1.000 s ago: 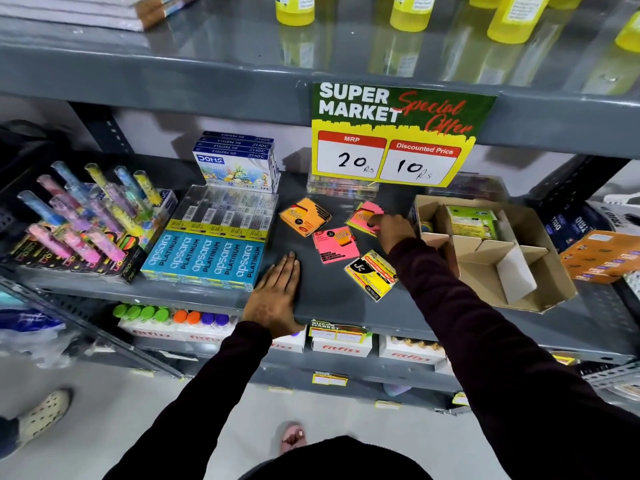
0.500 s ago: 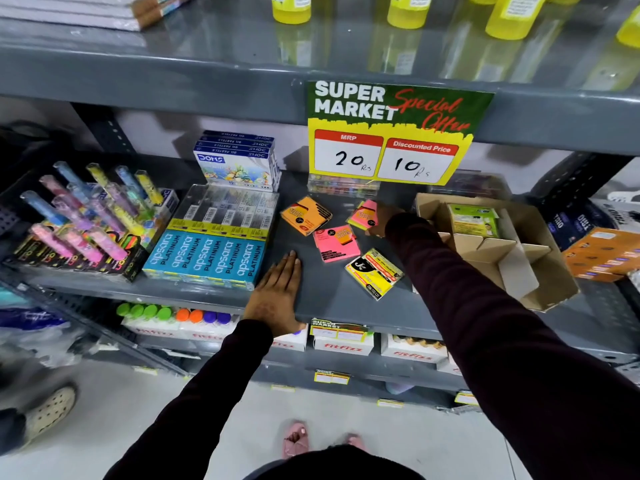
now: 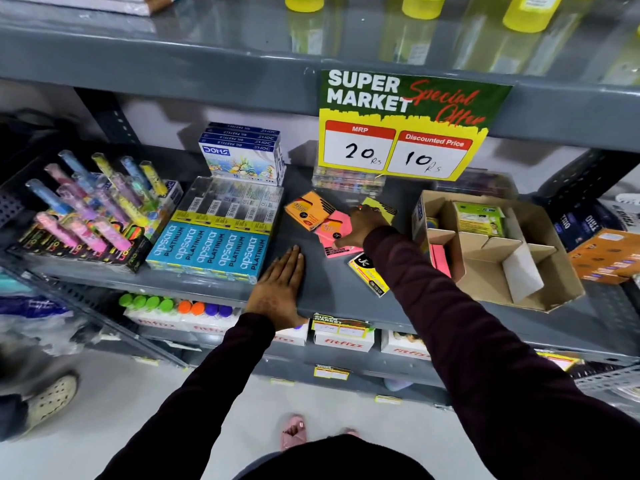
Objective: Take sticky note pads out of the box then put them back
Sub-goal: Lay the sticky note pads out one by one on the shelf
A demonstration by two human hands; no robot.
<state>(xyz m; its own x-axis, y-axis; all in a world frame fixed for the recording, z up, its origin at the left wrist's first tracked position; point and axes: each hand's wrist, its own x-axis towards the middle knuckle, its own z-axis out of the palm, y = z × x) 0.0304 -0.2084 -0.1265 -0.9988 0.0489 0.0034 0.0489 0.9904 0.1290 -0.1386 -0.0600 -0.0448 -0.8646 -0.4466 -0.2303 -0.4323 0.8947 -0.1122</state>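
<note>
Four sticky note pads lie on a grey shelf [image 3: 322,289]: an orange pad [image 3: 306,211], a pink pad [image 3: 334,233], a yellow-green pad [image 3: 381,207] behind it, and a yellow pad [image 3: 369,277] nearest the front edge. The right hand [image 3: 363,226] rests on the pink pad and touches the yellow-green one; whether its fingers grip either cannot be told. The left hand [image 3: 282,285] lies flat and spread on the shelf, holding nothing. Just right stands an open cardboard box [image 3: 540,285] with dividers, one pink pad [image 3: 440,259] inside. Blue pencil boxes [image 3: 207,251] sit left.
</note>
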